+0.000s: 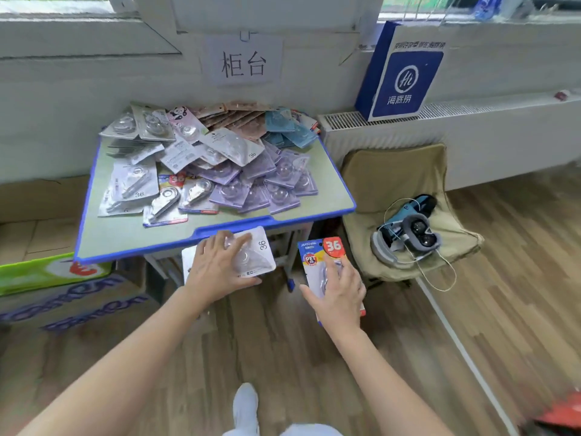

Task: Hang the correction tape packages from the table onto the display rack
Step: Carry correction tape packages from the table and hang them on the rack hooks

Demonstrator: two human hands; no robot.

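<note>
A heap of correction tape packages point(220, 162) in grey, purple, pink and blue covers the far half of a small blue-rimmed table point(119, 234). My left hand point(217, 269) holds a white-grey package marked 36 point(257, 250) just in front of the table's near edge. My right hand point(339, 291) grips a colourful package with a red 36 badge point(320, 253), held upright to the right of the table. The display rack is not in view.
Cardboard boxes point(63, 287) stand on the floor at left. A tan folding chair point(396, 196) with a headset and cables point(408, 237) stands right of the table. A blue paper bag point(399, 73) rests on the radiator by the wall. Wooden floor lies below.
</note>
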